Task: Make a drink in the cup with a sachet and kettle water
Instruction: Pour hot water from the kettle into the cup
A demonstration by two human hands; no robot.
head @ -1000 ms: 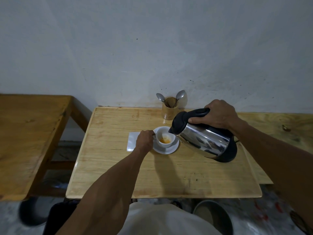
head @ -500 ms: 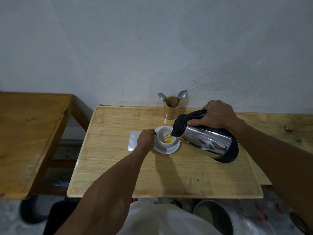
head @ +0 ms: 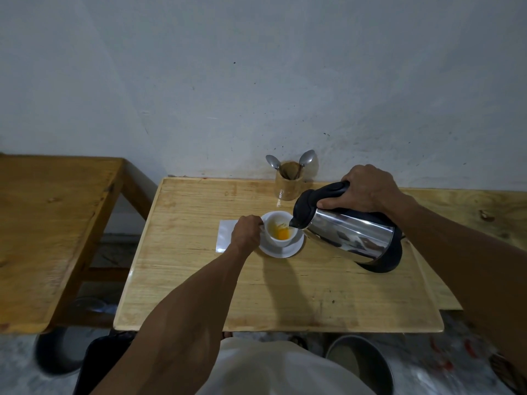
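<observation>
Cup (head: 278,228) on saucer (head: 282,250), counter (head: 285,286) centre, holds orange liquid. Left hand (head: 245,234) clamped on cup handle. Right hand (head: 368,189) clamped on kettle (head: 350,232), tilted, spout over rim. Holder (head: 288,183) holds two spoons (head: 306,158).

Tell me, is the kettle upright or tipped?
Tipped: the right hand tilts the kettle, spout down over the cup.

dim light, soft shadows on table (head: 199,280); edges warped, floor perhaps motion-blurred.

Wooden holder (head: 288,186) with two spoons (head: 307,158) by wall.
</observation>
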